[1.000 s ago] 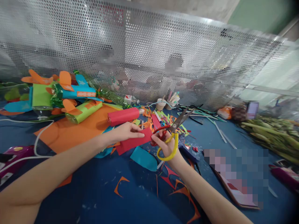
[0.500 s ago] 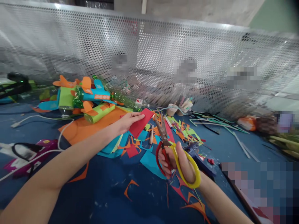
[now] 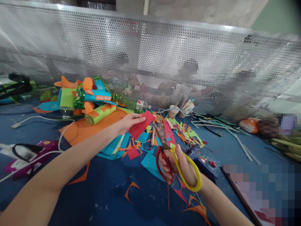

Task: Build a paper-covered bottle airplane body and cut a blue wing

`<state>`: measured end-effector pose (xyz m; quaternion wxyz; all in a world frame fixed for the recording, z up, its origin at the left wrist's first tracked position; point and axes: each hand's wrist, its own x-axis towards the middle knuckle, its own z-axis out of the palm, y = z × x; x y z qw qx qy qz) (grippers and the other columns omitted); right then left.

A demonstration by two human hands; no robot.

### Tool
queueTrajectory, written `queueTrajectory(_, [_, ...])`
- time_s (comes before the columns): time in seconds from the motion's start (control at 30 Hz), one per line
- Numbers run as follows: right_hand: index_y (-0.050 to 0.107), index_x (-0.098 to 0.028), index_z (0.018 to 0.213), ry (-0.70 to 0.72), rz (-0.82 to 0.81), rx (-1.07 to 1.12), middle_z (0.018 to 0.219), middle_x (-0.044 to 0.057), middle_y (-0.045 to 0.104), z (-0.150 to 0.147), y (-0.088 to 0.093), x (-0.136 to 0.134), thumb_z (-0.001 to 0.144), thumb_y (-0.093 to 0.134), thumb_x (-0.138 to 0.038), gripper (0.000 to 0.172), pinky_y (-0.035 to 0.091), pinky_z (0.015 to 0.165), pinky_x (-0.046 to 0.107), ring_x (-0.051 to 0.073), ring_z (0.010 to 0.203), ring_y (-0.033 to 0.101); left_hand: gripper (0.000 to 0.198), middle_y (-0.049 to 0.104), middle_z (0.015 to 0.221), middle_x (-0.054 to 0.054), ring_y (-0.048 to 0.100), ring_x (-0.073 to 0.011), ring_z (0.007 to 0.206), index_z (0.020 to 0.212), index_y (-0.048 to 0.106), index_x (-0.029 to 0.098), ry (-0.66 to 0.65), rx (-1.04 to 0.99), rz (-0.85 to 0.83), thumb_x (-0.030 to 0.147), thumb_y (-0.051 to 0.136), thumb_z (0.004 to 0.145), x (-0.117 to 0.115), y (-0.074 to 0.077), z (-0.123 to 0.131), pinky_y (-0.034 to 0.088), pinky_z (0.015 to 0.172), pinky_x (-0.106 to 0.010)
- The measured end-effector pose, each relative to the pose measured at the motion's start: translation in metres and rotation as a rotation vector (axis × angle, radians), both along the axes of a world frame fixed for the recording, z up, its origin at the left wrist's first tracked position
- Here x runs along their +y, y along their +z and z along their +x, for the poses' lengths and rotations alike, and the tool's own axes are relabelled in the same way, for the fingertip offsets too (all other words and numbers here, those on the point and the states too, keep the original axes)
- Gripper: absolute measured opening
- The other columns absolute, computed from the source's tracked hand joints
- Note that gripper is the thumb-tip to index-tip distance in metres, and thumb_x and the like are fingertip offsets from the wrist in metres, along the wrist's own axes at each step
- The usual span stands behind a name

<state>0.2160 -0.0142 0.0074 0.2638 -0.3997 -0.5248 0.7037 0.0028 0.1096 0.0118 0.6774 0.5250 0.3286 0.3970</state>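
A folded piece of red paper is pinched between the thumb and fingers of my left hand, held up over the scraps. My right hand grips scissors by their handles, one loop red and one yellow. The blades are parted and point up and away from me, just right of the red paper and apart from it. Below lie blue paper, a small red square and many cut scraps. A pen-like stick rests between the hands.
Bottle models wrapped in coloured paper stand at the left on an orange sheet. A white cable and a purple box lie nearer. At the right are a dark blue glue gun, thin strips and cups of pens.
The scissors have drawn slightly down and left, their blades opening a little. My left hand and the red paper have barely moved.
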Motion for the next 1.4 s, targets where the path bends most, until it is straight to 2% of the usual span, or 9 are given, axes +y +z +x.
queueTrajectory(0.2, [0.040,-0.021,0.065,0.044,-0.022,0.023,0.056,-0.004,0.037,0.005,-0.003,0.002,0.071,0.015,-0.080,0.065,0.044,0.040,0.025,0.008,0.040,0.037,0.016,0.068,0.076,-0.001,0.060,-0.0090,0.065,0.072,0.065,0.015,-0.114,0.092,0.104,0.030,0.072,0.069,0.000,-0.001,-0.005,0.044,0.065,-0.022])
queueTrajectory(0.33, [0.043,-0.020,0.068,0.114,-0.037,0.074,0.059,-0.003,0.040,0.009,-0.007,0.001,0.071,0.013,-0.081,0.068,0.048,0.044,0.027,0.008,0.043,0.041,0.017,0.067,0.082,-0.003,0.061,-0.0118,0.073,0.081,0.066,0.016,-0.255,0.189,0.150,0.031,0.068,0.072,-0.003,0.006,-0.009,0.044,0.071,-0.025])
queueTrajectory(0.47, [0.042,-0.019,0.069,0.112,-0.036,0.081,0.059,-0.003,0.040,0.008,-0.009,-0.001,0.069,0.014,-0.082,0.069,0.049,0.046,0.027,0.008,0.043,0.040,0.019,0.066,0.088,-0.003,0.059,-0.0123,0.078,0.087,0.066,0.018,-0.290,0.261,0.239,0.032,0.065,0.074,-0.002,0.007,-0.012,0.042,0.073,-0.024])
queueTrajectory(0.6, [0.042,-0.019,0.069,0.095,-0.020,0.058,0.059,-0.003,0.041,0.006,-0.008,-0.002,0.070,0.012,-0.081,0.069,0.049,0.046,0.027,0.007,0.042,0.041,0.028,0.064,0.084,0.000,0.055,-0.0110,0.077,0.097,0.064,0.021,-0.292,0.314,0.330,0.032,0.068,0.071,0.000,0.004,-0.012,0.039,0.069,-0.022])
queueTrajectory(0.8, [0.042,-0.019,0.069,0.101,-0.049,0.039,0.059,-0.004,0.039,0.005,-0.008,-0.003,0.069,0.015,-0.082,0.069,0.049,0.047,0.026,0.007,0.043,0.040,0.020,0.059,0.066,0.001,0.045,-0.0075,0.057,0.074,0.066,0.015,-0.228,0.303,0.331,0.035,0.066,0.072,-0.013,0.011,0.000,0.032,0.054,-0.021])
queueTrajectory(1.0, [0.044,-0.020,0.069,0.102,-0.041,0.020,0.060,-0.003,0.040,0.004,-0.006,-0.006,0.070,0.013,-0.081,0.068,0.049,0.051,0.029,0.009,0.044,0.039,0.017,0.067,0.071,-0.001,0.053,-0.0086,0.056,0.078,0.070,0.019,-0.241,0.289,0.275,0.034,0.067,0.071,-0.019,0.011,0.003,0.037,0.053,-0.020])
queueTrajectory(1.2, [0.045,-0.021,0.071,0.110,-0.006,0.018,0.062,-0.002,0.040,0.003,-0.007,-0.007,0.073,0.008,-0.078,0.069,0.047,0.049,0.028,0.009,0.045,0.041,0.022,0.069,0.080,-0.003,0.057,-0.0109,0.063,0.086,0.070,0.021,-0.239,0.343,0.311,0.035,0.067,0.070,-0.013,0.006,-0.001,0.040,0.056,-0.021])
queueTrajectory(1.3, [0.044,-0.021,0.069,0.106,-0.023,0.056,0.060,-0.003,0.040,0.002,-0.009,-0.006,0.073,0.011,-0.079,0.067,0.045,0.045,0.026,0.009,0.043,0.040,0.018,0.068,0.074,-0.002,0.054,-0.0097,0.058,0.081,0.071,0.020,-0.221,0.371,0.333,0.034,0.067,0.071,-0.015,0.010,-0.001,0.038,0.053,-0.021])
queueTrajectory(1.4, [0.042,-0.021,0.064,0.110,-0.041,0.070,0.055,-0.004,0.039,-0.001,-0.010,-0.003,0.067,0.017,-0.084,0.068,0.042,0.040,0.024,0.008,0.039,0.038,0.015,0.066,0.068,0.000,0.051,-0.0083,0.055,0.076,0.071,0.018,-0.206,0.388,0.350,0.032,0.067,0.071,-0.017,0.013,0.000,0.036,0.051,-0.020])
